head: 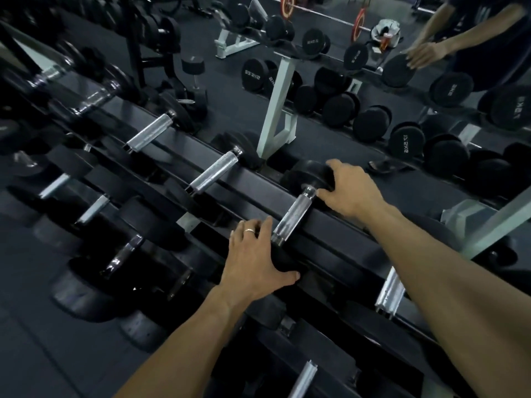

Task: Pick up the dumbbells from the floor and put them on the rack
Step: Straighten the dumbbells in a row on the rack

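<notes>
A black dumbbell with a chrome handle (293, 218) lies across the top tier of the dark rack (339, 242). My right hand (352, 191) rests on its far head (309, 175), fingers curled over the black rubber. My left hand (255, 254), with a ring on one finger, presses on the near head, which it mostly hides. Both hands are on the heads, not the handle. Other dumbbells with chrome handles (214, 173) sit in a row along the same tier to the left.
A mirror behind the rack shows reflected dumbbells (405, 139), a white rack leg (277, 110) and my reflected hand (425, 54). Lower tiers hold more dumbbells (123, 254). Dark rubber floor (34, 354) lies at the lower left. A barbell with red plates (359, 24) is reflected far back.
</notes>
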Action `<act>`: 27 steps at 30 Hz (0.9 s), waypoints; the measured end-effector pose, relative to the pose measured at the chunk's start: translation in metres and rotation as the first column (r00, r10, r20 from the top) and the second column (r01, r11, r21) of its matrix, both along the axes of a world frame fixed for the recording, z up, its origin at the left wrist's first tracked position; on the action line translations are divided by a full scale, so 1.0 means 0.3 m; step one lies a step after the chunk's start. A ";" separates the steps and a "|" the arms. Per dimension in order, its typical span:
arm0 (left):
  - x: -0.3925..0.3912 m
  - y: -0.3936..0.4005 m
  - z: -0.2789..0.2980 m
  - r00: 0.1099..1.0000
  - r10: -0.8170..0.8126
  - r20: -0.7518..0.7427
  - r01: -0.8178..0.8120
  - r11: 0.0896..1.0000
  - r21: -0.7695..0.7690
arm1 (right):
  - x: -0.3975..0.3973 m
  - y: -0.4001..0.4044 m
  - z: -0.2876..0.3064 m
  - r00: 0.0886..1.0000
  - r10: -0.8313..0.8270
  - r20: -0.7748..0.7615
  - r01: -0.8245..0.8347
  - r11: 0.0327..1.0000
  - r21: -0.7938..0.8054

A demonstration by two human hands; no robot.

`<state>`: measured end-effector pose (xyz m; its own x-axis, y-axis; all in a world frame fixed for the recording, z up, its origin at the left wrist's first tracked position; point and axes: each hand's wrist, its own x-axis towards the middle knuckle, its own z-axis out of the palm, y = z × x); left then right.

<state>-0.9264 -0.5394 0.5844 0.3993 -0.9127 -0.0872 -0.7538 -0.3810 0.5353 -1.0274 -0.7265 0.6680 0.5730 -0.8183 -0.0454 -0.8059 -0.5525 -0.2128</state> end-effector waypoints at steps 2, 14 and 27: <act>0.023 0.005 0.007 1.000 -0.017 0.014 0.017 1.000 0.001 | 0.056 0.013 0.010 0.994 0.093 0.065 -0.089 0.994 -0.055; 0.368 0.110 0.008 0.979 0.186 0.086 -0.164 0.963 -0.213 | 0.437 0.007 -0.034 0.957 0.231 0.173 -0.250 0.964 0.094; 0.715 -0.013 -0.025 0.996 0.087 -0.021 -0.085 0.991 0.099 | 0.567 -0.063 -0.109 0.970 0.187 0.158 -0.210 0.966 0.151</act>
